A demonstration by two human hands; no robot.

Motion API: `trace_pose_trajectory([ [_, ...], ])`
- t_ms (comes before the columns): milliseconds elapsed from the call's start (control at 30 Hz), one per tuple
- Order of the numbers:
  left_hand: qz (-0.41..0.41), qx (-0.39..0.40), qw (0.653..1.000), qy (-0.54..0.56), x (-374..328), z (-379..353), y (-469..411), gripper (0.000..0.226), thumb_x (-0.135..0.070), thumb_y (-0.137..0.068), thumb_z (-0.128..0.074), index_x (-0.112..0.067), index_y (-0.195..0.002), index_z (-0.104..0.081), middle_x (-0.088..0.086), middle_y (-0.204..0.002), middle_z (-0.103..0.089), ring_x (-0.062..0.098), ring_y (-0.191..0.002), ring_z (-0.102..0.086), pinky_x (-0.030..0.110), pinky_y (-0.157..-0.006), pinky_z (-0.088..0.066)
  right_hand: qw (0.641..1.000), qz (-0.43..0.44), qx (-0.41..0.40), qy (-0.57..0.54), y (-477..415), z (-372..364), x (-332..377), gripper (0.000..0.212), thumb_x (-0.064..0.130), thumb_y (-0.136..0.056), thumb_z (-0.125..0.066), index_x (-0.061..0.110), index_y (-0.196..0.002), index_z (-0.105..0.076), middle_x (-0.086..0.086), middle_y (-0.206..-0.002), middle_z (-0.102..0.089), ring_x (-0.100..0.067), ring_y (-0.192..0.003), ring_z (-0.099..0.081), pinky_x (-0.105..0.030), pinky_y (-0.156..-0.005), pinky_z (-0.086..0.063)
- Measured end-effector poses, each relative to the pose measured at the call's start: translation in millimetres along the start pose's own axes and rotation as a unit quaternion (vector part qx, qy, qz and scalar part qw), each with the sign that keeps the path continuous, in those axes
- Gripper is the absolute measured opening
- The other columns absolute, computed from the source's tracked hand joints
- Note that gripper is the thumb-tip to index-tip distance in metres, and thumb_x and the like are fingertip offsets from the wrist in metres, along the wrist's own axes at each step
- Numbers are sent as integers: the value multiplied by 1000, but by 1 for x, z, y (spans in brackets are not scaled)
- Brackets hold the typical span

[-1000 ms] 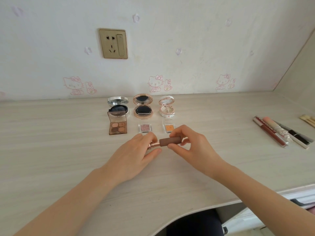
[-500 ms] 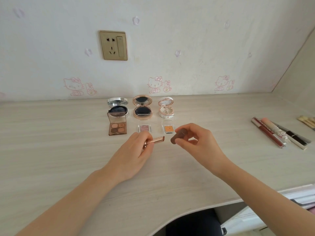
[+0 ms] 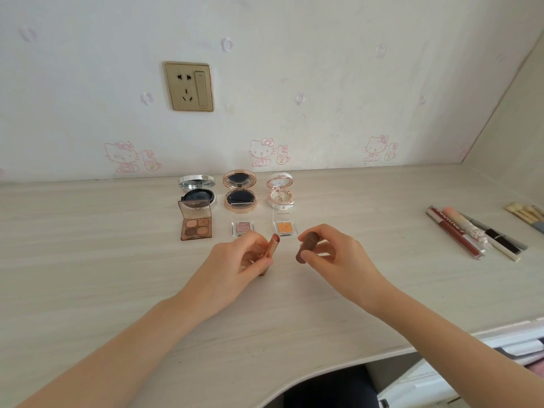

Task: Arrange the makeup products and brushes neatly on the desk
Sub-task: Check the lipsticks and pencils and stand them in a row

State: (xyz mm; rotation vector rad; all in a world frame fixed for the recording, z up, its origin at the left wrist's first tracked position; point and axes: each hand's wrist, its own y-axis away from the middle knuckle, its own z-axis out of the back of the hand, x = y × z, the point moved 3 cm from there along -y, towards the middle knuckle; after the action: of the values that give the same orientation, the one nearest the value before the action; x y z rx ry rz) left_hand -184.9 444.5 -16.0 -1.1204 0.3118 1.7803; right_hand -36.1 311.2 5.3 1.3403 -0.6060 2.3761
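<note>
Rose-gold lipstick (image 3: 272,244), uncapped, dark red bullet showing. We hold it in our left hand (image 3: 235,266), fingers curled round the lower barrel, low over the desk (image 3: 88,260) and just in front of the pink single eyeshadow (image 3: 243,227). Its long axis is steeply tilted, bullet end up and away from us.

Brown cap (image 3: 306,247): pinched between thumb and fingers of our right hand (image 3: 338,260). It sits just right of the bullet with a small gap between them, tilted much like the barrel. We cannot tell which end is open.

Already laid out: three open compacts (image 3: 240,191) in a row at the back, with an eyeshadow quad (image 3: 195,225) and an orange single eyeshadow (image 3: 285,227) in front.

Unsorted: lip glosses and pencils (image 3: 454,232) well off to the right.

We judge that any recapping means carrying the cap leftward, while the left hand is nearer the row.
</note>
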Motion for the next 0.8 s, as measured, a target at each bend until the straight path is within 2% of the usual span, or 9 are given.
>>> trace_pose_trajectory([
  [167,-20,0,1000,18,-8,-9,-10,14,-16,-85,-69,-25,-93,-62,-13,-91,-69,4,-88,-67,20,-78,-53,1000,1,-8,6,-2,9,-8,22,7,-87,-57,24,-101,-60,10,-82,-62,-3,-85,-64,-14,-71,-51],
  [267,-54,-3,998,-23,-18,-14,-23,12,-17,-84,-68,-25,-92,-64,-15,-91,-63,6,-94,-62,23,-81,-53,1000,-1,-22,15,-6,17,-15,26,9,-87,-57,27,-106,-58,12,-84,-62,-4,-87,-64,-18,-73,-52],
  [367,-49,-6,998,-37,-26,-20,-42,7,-19,-84,-68,-23,-88,-64,-11,-87,-66,6,-87,-64,28,-81,-53,999,-9,-47,20,-13,29,-22,31,12,-85,-61,34,-107,-55,12,-90,-64,-3,-86,-65,-18,-72,-51],
  [433,-42,-6,999,-33,-32,-23,-59,8,-15,-83,-68,-20,-88,-65,-9,-83,-68,4,-81,-66,25,-79,-53,998,-19,-64,18,-20,39,-26,30,13,-84,-63,36,-102,-55,13,-89,-65,-3,-85,-66,-27,-76,-55],
  [533,-34,-16,998,-53,-41,-27,-88,7,-13,-81,-70,-15,-85,-65,-8,-81,-70,1,-76,-66,21,-71,-53,996,-25,-80,17,-34,52,-32,22,11,-84,-62,29,-96,-59,16,-84,-66,-3,-81,-67,-38,-80,-56],
  [667,-18,-21,995,-95,-50,-31,-130,10,-18,-76,-72,-19,-74,-62,-11,-78,-69,0,-77,-66,17,-66,-48,994,-32,-95,32,-55,70,-40,16,12,-83,-63,26,-91,-61,12,-85,-67,-4,-81,-67,-41,-82,-56],
  [800,-21,-29,992,-118,-56,-30,-168,7,-17,-75,-71,-20,-76,-65,-12,-75,-69,0,-76,-64,6,-60,-41,992,-32,-116,34,-75,82,-49,15,11,-82,-62,23,-92,-62,11,-85,-67,-6,-81,-68,-40,-81,-56],
])
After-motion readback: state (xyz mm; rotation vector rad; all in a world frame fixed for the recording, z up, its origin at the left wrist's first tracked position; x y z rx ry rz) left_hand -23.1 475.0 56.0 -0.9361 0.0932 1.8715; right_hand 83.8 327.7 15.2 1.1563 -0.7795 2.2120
